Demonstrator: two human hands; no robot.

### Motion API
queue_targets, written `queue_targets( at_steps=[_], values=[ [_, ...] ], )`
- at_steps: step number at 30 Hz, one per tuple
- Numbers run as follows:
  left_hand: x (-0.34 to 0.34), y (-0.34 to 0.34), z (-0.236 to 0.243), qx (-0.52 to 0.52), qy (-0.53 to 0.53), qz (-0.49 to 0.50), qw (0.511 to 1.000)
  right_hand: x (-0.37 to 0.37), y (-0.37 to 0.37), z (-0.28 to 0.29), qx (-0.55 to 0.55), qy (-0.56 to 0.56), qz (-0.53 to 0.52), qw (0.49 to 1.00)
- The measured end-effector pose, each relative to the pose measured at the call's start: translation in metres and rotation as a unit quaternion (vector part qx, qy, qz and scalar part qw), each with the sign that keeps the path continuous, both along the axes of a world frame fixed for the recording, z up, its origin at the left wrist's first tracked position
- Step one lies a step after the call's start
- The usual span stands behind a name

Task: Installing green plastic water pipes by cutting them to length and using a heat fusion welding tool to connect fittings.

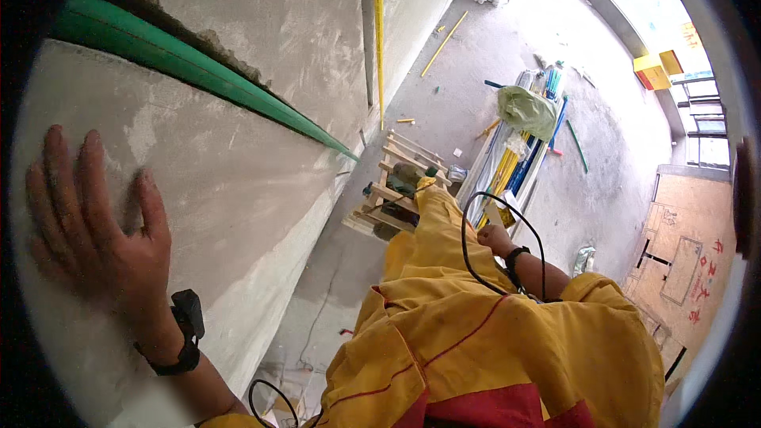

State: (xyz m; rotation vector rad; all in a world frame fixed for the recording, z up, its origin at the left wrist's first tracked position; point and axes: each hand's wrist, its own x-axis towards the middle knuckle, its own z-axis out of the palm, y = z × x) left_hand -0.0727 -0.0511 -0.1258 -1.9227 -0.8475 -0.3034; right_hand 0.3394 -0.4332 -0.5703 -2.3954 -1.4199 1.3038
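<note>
My left hand (111, 222) lies against the bare plaster wall (238, 158) with its fingers spread, holding nothing. Above it, a green pipe (182, 59) runs along a groove chased into the wall. A yellow pipe (378, 40) runs in another groove farther along. My right hand (495, 239) is down beside my yellow work trousers, its fingers curled closed. A pale flat piece (496, 214) shows just beyond the knuckles; whether the hand grips it I cannot tell. A black cable (476, 200) loops around near that hand.
Under my shoes (406, 177) is a slatted wooden stand (388, 160) beside the wall. Beyond it lies a bundle of yellow and blue pipes (515, 162), partly covered by a green sack (527, 108). A yellow box (652, 71) and a wooden board (682, 246) are at the right.
</note>
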Motion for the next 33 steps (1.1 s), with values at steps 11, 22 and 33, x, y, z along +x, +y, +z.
queue_targets(
  at_steps=[11,22,33],
  values=[
    [-0.023,-0.025,-0.048,-0.132,-0.090,-0.121,0.980,0.016,0.003,-0.029,-0.080,-0.025,-0.012,0.996],
    [0.036,-0.179,-0.566,-0.820,-0.257,0.221,0.461,0.022,0.081,-0.120,-0.061,0.052,-0.097,0.992],
    [0.060,-0.173,-0.707,-0.799,-0.335,0.105,0.488,0.082,0.125,-0.281,-0.147,0.170,0.001,0.974]
  ],
)
